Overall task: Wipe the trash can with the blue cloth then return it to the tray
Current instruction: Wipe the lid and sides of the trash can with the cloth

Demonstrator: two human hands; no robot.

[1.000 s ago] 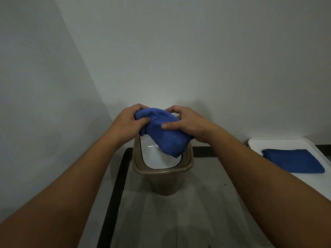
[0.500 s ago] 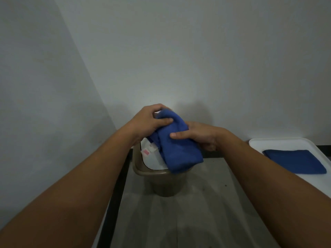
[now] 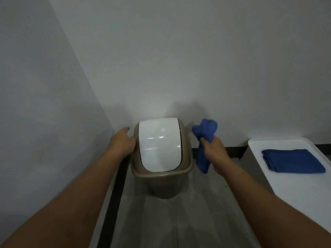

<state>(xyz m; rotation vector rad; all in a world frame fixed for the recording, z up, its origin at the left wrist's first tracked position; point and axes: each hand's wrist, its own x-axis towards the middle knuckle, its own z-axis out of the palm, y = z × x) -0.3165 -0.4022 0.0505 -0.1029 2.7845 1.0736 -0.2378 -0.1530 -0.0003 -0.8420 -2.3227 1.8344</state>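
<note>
A tan trash can (image 3: 162, 185) with a white swing lid (image 3: 160, 144) stands on the grey floor in the corner. My left hand (image 3: 122, 140) rests against the can's left upper rim, fingers spread. My right hand (image 3: 214, 149) is to the right of the can, closed around a bunched blue cloth (image 3: 205, 133) that sticks up above the fist and hangs below it. The cloth is clear of the can. A white tray (image 3: 279, 145) lies at the right.
A second blue cloth (image 3: 292, 162), folded, lies on the tray. White walls meet in a corner just behind and left of the can. A black strip (image 3: 111, 199) runs along the floor at the left wall.
Both hands held the cloth over the can's top before. Now the right hand has carried it off to the right, the left hand has dropped to the can's left rim, and the lid shows fully.
</note>
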